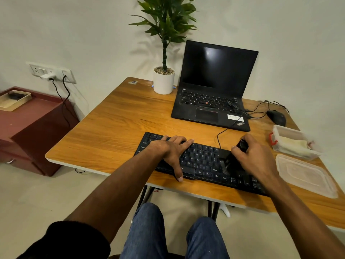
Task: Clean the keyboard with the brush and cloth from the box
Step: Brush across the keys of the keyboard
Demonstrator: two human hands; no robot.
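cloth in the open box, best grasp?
Pinch the cloth on its top folds, coming straight down through the open top of the box. It lies low inside the walls, so a side approach is blocked; the lid is already off.

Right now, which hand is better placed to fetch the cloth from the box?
Right. The right hand, gripping the brush, is nearer the open box holding the cloth; the left hand steadies the keyboard.
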